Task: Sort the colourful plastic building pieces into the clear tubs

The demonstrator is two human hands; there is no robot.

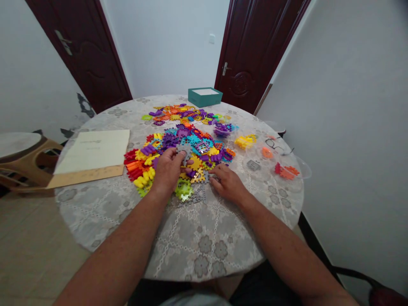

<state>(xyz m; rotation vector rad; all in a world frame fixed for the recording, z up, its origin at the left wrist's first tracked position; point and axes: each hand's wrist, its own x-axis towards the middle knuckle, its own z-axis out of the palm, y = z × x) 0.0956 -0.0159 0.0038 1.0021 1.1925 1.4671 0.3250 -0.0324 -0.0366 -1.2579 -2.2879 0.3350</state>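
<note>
My left hand [168,168] is closed, with thumb and fingers gripping a grey gear-shaped interlocking block [184,152] above the pile. My right hand [227,182] is at the pile's right front edge, its curled fingertips at a small grey interlocking block [206,177]. Between the hands lie a yellow triangular block [199,176] and yellow gear-shaped blocks. Just in front are light green blocks [184,190] and flat grey blocks [198,196]. The mixed pile of purple, blue, red, orange and yellow blocks [170,141] spreads behind and left of my left hand.
A second block heap [178,114] lies farther back, near a green box [205,97]. Clear plastic bowls with blocks [224,128], yellow blocks [245,141], orange blocks [288,171] and eyeglasses [276,145] are on the right. An open cardboard folder [92,153] lies left on the round table [178,250].
</note>
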